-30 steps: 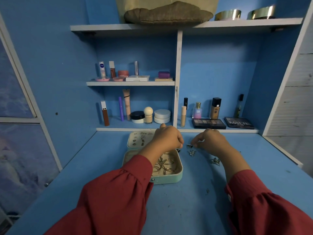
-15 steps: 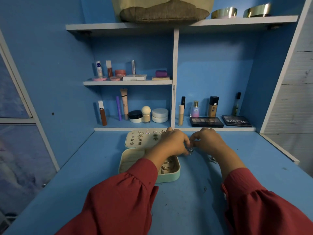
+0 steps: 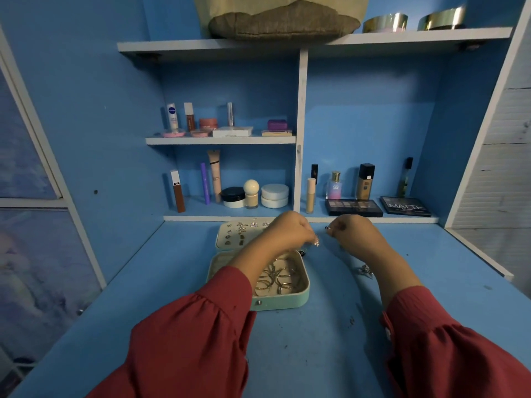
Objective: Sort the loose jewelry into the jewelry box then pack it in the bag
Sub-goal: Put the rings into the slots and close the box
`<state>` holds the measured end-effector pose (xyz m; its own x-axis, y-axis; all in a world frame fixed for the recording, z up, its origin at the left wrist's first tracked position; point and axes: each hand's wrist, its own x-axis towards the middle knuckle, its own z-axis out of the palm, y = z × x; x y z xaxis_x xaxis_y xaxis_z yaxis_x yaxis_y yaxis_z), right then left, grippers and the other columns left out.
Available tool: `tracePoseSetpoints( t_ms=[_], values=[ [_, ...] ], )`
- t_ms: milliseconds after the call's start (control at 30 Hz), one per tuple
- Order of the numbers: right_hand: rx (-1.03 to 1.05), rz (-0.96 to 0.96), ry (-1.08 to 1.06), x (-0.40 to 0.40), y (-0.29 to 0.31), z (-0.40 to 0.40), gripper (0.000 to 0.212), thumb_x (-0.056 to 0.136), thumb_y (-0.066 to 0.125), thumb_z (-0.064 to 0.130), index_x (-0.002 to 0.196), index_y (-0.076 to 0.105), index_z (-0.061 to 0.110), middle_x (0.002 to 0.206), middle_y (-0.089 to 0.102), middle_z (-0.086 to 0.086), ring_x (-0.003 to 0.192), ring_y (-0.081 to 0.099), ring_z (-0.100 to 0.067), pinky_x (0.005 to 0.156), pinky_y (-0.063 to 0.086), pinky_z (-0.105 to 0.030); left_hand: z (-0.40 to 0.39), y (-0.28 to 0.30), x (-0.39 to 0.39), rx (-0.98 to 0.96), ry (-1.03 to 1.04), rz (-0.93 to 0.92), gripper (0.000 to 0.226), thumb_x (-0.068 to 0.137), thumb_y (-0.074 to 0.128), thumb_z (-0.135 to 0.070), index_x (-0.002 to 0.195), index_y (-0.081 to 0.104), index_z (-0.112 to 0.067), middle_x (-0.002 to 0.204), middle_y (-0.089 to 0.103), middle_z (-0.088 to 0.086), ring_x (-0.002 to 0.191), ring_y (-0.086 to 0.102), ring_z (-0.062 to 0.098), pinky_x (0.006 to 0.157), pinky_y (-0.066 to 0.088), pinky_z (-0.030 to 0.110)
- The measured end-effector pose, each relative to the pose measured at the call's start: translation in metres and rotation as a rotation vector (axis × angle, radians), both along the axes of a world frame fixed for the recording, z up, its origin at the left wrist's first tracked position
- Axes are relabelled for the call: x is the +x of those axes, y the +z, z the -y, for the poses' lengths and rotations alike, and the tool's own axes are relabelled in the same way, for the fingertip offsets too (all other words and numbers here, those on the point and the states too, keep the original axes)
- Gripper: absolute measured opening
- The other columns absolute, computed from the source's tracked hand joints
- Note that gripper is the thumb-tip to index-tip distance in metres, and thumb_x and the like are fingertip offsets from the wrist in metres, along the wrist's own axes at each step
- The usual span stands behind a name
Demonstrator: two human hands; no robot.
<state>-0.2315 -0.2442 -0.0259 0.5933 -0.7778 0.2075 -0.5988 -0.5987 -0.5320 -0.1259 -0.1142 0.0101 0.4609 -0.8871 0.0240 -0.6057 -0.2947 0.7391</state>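
So both hands are up at the back of the blue desk [image 3: 172, 311], just right of the open jewelry box [image 3: 283, 301]. The left hand [image 3: 287, 232] has its fingers curled in, pinching a small silvery earring [image 3: 316, 242] that dangles off the fingertips. I figure it's held that way, right beside the box's corner, so it can go straight into a slot. The right hand [image 3: 352, 229] is curled too, fingertips pressed together on something tiny and dark. It could be an earring back, but it's too small for me to say.

The box itself is mint green with a cream lining and lies flat, with its lid [image 3: 227, 238] folded back away from me. The lid panel has rows of small studs stuck into it, so that's clearly where earrings live. The bottom tray holds a pile of thin metal rings and hoops [image 3: 275, 278], all jumbled together.

Still loose on the desk: another silvery piece [image 3: 365, 271] just by the right forearm, and a tiny bit [image 3: 352, 320] nearer to me.

The brownish bag [image 3: 283, 24] sits on the top shelf, so the packing part isn't started yet.
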Motion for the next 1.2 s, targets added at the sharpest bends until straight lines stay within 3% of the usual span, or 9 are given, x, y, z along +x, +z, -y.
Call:
tracePoseSetpoints(
  t_ms=[133, 200, 300, 467, 633, 967, 1200],
  values=[
    [0.158, 0.242, 0.043, 0.002, 0.005, -0.01, 0.011, 0.09, 0.059, 0.022, 0.086, 0.066, 0.015, 0.081, 0.062, 0.007, 0.079, 0.058, -0.017, 0.075, 0.052, -0.036, -0.027, 0.011, 0.022, -0.067, 0.044, -0.153, 0.011, 0.081, 0.067, -0.01, 0.081, 0.07, 0.0, 0.073, 0.069, 0.006, 0.068, 0.055, 0.014, 0.063, 0.043, 0.024],
    [0.218, 0.341, 0.075, 0.005, 0.009, -0.018, 0.01, 0.089, 0.062, 0.023, 0.088, 0.067, 0.014, 0.083, 0.064, 0.003, 0.076, 0.057, -0.013, 0.07, 0.051, -0.031, -0.042, 0.011, 0.037, -0.098, 0.058, -0.232, 0.009, 0.085, 0.064, -0.01, 0.077, 0.066, -0.004, 0.065, 0.068, 0.0, 0.061, 0.053, 0.01, 0.058, 0.041, 0.022],
    [0.272, 0.408, 0.144, 0.012, 0.013, -0.034, 0.007, 0.089, 0.064, 0.021, 0.084, 0.067, 0.017, 0.083, 0.066, 0.003, 0.076, 0.058, -0.009, 0.063, 0.044, -0.021, -0.068, 0.008, 0.062, -0.126, 0.064, -0.332, 0.008, 0.087, 0.063, -0.007, 0.08, 0.067, -0.005, 0.07, 0.071, 0.003, 0.057, 0.053, 0.008, 0.054, 0.038, 0.021],
    [0.355, 0.389, 0.311, 0.032, 0.013, -0.066, 0.006, 0.087, 0.068, 0.017, 0.083, 0.068, 0.013, 0.079, 0.068, -0.001, 0.071, 0.058, -0.008, 0.06, 0.044, -0.013, -0.105, -0.005, 0.099, -0.145, 0.166, -0.326, 0.012, 0.081, 0.068, -0.001, 0.074, 0.071, -0.011, 0.068, 0.071, -0.004, 0.07, 0.056, 0.011, 0.058, 0.038, 0.022],
    [0.419, 0.341, 0.41, 0.048, 0.006, -0.089, 0.005, 0.085, 0.07, 0.019, 0.08, 0.069, 0.016, 0.079, 0.068, 0.001, 0.075, 0.061, -0.01, 0.075, 0.052, -0.027, -0.116, -0.012, 0.109, -0.113, 0.239, -0.308, 0.016, 0.076, 0.071, -0.001, 0.068, 0.073, -0.013, 0.068, 0.069, -0.002, 0.071, 0.05, 0.013, 0.058, 0.037, 0.024],
    [0.366, 0.248, 0.502, 0.053, 0.004, -0.104, 0.004, 0.085, 0.07, 0.023, 0.082, 0.069, 0.021, 0.078, 0.067, 0.013, 0.072, 0.059, 0.003, 0.065, 0.044, -0.008, -0.113, -0.016, 0.11, -0.011, 0.296, -0.273, 0.007, 0.077, 0.071, -0.006, 0.074, 0.073, -0.012, 0.072, 0.064, 0.001, 0.072, 0.046, 0.014, 0.058, 0.036, 0.024],
    [0.357, 0.226, 0.518, 0.053, 0.002, -0.104, 0.003, 0.085, 0.07, 0.022, 0.085, 0.07, 0.02, 0.081, 0.068, 0.012, 0.075, 0.06, 0.003, 0.067, 0.045, -0.008, -0.112, -0.02, 0.11, 0.032, 0.239, -0.235, 0.011, 0.076, 0.075, -0.011, 0.077, 0.067, -0.019, 0.076, 0.061, -0.004, 0.07, 0.046, 0.01, 0.057, 0.034, 0.024]
  ],
)
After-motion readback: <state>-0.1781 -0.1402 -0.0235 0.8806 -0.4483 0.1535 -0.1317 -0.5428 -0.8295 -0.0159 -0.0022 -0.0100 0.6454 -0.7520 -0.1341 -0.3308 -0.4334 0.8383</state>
